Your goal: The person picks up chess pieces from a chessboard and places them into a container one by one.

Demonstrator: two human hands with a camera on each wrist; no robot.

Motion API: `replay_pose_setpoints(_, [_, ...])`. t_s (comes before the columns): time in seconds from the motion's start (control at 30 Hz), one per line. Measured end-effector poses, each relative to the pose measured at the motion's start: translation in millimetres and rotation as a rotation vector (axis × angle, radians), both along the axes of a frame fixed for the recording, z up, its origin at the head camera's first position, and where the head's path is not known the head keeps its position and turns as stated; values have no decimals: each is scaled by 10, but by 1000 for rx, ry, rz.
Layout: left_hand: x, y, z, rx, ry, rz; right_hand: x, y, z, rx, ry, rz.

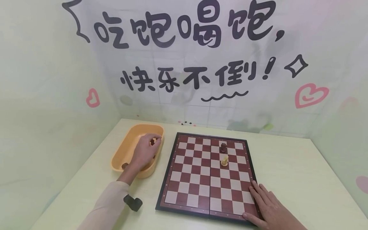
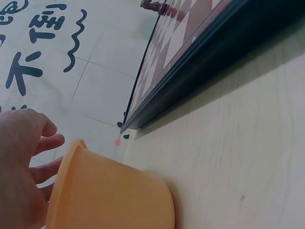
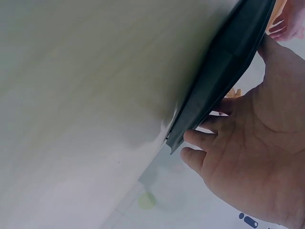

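Observation:
My left hand [image 1: 146, 149] reaches over the orange plastic basket [image 1: 122, 153], fingers bent and spread at its right side. Dark chess pieces [image 1: 152, 141] show by its fingers and at the near end of the basket. From the left wrist, the fingers [image 2: 50, 143] hang loosely curled at the rim, with no piece visible between them. My right hand [image 1: 268, 206] rests on the near right corner of the red-and-white chessboard [image 1: 198, 209], fingers extended along its edge. On the board stand a dark knight-like piece [image 1: 223, 147] and a cream piece [image 1: 224, 161] just in front of it.
The folding board lies flat, a seam down its middle, on a pale wooden table [image 1: 290, 172]. Its dark raised edge [image 2: 190, 76] faces the basket. A printed wall sheet [image 1: 184, 108] hangs behind. A black strap mount [image 1: 133, 203] sits on the left sleeve.

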State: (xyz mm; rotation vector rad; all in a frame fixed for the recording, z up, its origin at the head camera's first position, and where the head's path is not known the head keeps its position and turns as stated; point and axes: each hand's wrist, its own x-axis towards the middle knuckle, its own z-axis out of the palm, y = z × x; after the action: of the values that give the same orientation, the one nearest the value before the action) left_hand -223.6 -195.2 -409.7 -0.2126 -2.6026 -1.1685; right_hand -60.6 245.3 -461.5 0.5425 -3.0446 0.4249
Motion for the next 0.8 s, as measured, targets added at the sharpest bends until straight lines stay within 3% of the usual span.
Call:
replay_pose_setpoints(0.3, [-14,75,3,17,15,-18,-8,3,-16,9,22,2])
replay_pose_setpoints(0.8, [-35,373,106,-10,13,-51,-1,8,-8,12,13,8])
